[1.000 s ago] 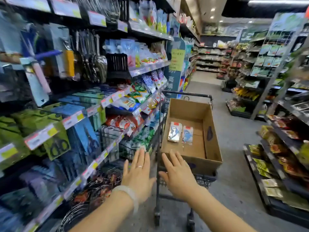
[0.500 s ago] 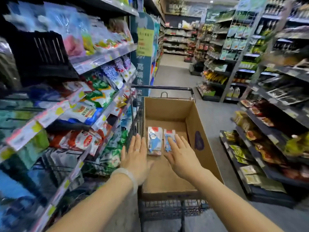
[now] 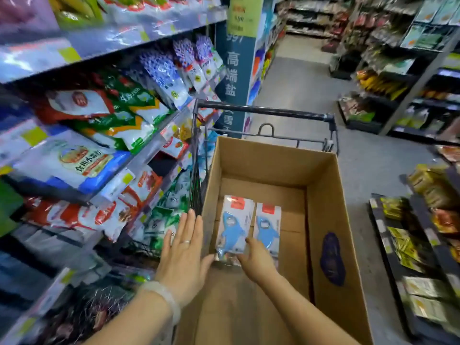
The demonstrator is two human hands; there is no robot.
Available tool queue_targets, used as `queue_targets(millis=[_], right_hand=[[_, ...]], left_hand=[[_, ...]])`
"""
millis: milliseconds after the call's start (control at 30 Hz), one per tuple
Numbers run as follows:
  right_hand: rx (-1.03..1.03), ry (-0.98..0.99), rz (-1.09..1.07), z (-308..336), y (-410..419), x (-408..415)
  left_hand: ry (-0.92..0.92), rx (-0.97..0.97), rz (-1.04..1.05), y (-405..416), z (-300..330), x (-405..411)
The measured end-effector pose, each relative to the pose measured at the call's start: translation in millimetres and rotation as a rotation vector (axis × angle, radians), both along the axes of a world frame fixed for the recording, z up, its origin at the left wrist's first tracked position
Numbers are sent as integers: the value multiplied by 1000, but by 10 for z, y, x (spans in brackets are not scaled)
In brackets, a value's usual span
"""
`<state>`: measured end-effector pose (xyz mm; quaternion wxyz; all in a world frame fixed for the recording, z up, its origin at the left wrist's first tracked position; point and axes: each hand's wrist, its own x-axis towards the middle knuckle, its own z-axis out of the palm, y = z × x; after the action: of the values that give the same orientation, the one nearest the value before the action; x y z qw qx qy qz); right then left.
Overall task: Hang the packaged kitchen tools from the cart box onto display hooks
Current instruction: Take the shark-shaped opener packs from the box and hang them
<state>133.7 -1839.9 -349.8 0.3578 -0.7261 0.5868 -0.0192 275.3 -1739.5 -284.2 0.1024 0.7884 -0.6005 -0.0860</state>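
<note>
Cardboard box (image 3: 323,200); hands (image 3: 256,261) seemingly inside.

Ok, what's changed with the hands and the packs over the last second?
The right hand went forward and down into the cardboard box and now reaches the near end of the left shark pack. The left hand moved up beside the box wall, open. Both packs, including the right shark pack, lie as before.

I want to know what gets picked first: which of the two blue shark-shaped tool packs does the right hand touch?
The left pack, beside the cardboard box's left wall; the right hand reaches its bottom edge.
</note>
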Motion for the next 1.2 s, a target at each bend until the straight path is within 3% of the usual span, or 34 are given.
queue_targets(millis=[300, 500, 567, 700, 767, 867, 1000, 1133, 1200], right_hand=[[21, 6, -213, -824, -824, 290], [162, -102, -249, -1079, -979, 225], [242, -247, -343, -1042, -1005, 168], [370, -544, -538, -713, -1026, -47], [350, -701, -467, -432, -1027, -188], [319, -927, -260, 108, -1037, -295], [280, -1025, -43, 616, -1027, -132], [319, -1070, -90, 632, -1054, 30], [304, -961, -207, 298, -1122, 77]], left_hand=[[-187, -74, 50, -612, -426, 14], [-156, 6, 54, -730, -478, -2], [-144, 17, 73, -758, -430, -53], [57, 55, 37, -820, -236, -200], [107, 47, 24, -867, -168, -247], [393, -29, 69, -977, -91, -258], [944, -240, 141, -1175, 49, -217], [1040, -361, 256, -1199, 55, -81], [1023, -378, 298, -1146, 17, -4]])
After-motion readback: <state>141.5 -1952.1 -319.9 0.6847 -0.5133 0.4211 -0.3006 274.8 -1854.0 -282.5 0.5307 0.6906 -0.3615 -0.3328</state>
